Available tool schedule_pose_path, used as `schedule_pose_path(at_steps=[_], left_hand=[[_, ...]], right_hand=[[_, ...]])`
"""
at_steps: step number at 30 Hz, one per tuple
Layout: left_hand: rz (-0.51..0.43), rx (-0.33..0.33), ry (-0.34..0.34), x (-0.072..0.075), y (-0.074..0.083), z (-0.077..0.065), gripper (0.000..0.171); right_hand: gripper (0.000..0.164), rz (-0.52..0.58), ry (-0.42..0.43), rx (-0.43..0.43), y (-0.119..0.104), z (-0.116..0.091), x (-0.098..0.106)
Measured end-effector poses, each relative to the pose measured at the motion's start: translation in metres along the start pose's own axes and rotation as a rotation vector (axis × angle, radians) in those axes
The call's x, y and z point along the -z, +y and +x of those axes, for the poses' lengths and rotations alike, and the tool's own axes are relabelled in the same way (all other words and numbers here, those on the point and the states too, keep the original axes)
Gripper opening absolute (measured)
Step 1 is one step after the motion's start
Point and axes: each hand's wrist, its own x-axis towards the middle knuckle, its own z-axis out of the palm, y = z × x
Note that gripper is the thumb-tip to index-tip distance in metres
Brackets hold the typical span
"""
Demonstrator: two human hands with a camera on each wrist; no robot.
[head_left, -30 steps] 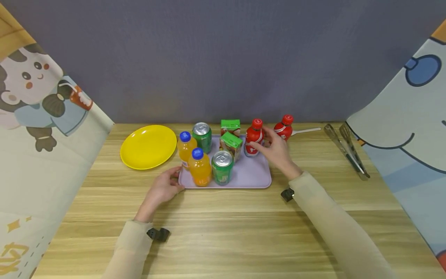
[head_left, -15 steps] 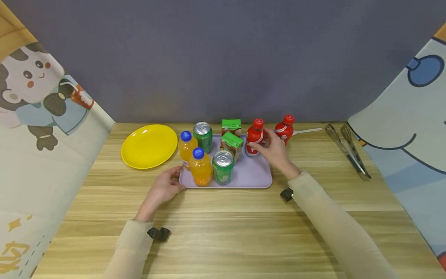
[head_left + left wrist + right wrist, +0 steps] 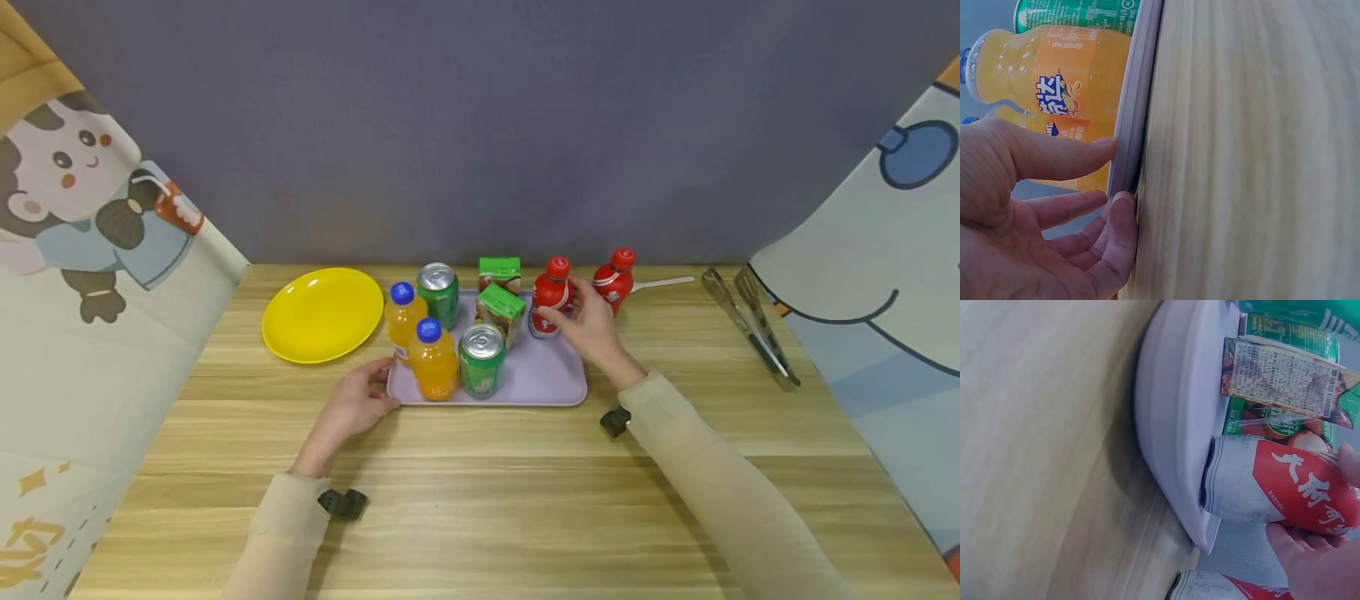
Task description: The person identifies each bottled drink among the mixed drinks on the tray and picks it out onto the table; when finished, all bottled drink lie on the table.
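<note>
My left hand (image 3: 356,402) pinches the front-left corner of a lilac tray (image 3: 543,383), thumb on the rim and fingertips at its edge in the left wrist view. At the tray's back right, my right hand (image 3: 592,332) grips a red cola bottle (image 3: 551,296) between thumb and fingers. The bottle stands upright, its base at the tray floor in the right wrist view. Also on the tray are two blue-capped orange soda bottles (image 3: 435,367), two green cans (image 3: 482,367) and two green-topped drink cartons (image 3: 501,312).
A second red bottle (image 3: 613,285) stands just right of the tray, a white handle (image 3: 663,283) showing behind it. Metal tongs (image 3: 753,329) lie farther right. A yellow plate (image 3: 322,317) lies to the left. A grey wall (image 3: 480,133) closes off the wooden table's (image 3: 480,500) back.
</note>
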Motion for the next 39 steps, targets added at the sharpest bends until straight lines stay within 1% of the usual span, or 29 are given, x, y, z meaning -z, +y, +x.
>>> schedule_pose_path(at_steps=[4, 6, 7, 9, 12, 13, 14, 19, 23, 27, 35, 39], left_hand=[[0.0, 0.009, 0.0, -0.001, 0.001, 0.0, 0.068], [0.002, 0.016, -0.001, 0.0, 0.002, 0.0, 0.068], [0.001, 0.017, -0.001, -0.001, 0.002, 0.0, 0.068], [-0.001, 0.018, -0.002, -0.001, 0.001, 0.0, 0.068], [-0.007, 0.015, -0.005, -0.001, 0.0, 0.0, 0.068], [-0.008, 0.011, -0.007, -0.001, 0.0, 0.0, 0.068], [-0.009, 0.013, -0.007, -0.001, 0.0, 0.0, 0.068], [-0.005, 0.018, -0.005, 0.0, 0.001, 0.0, 0.069], [-0.002, 0.018, -0.005, 0.0, 0.002, -0.001, 0.069], [0.003, 0.018, -0.004, 0.0, 0.002, 0.0, 0.069], [0.008, 0.015, -0.003, 0.0, 0.001, 0.0, 0.069], [0.012, 0.015, -0.005, 0.0, 0.001, 0.0, 0.069]], right_hand=[[0.06, 0.008, 0.005, 0.006, -0.001, -0.002, 0.003], [0.06, 0.031, 0.002, 0.013, -0.002, -0.003, 0.004], [0.059, 0.05, -0.002, 0.015, -0.008, -0.004, 0.006], [0.059, 0.079, -0.011, 0.008, -0.01, -0.004, 0.007], [0.06, 0.098, -0.018, 0.002, -0.015, -0.005, 0.009], [0.06, 0.094, -0.019, 0.001, -0.016, -0.006, 0.01], [0.06, 0.085, -0.015, 0.002, -0.012, -0.005, 0.01], [0.061, 0.072, -0.012, 0.016, -0.017, -0.008, 0.014], [0.063, 0.09, -0.016, 0.03, -0.02, -0.012, 0.017], [0.063, 0.099, -0.017, 0.064, -0.02, -0.014, 0.022], [0.065, 0.077, -0.006, 0.031, -0.019, -0.019, 0.029], [0.065, 0.069, -0.001, 0.037, -0.018, -0.021, 0.032]])
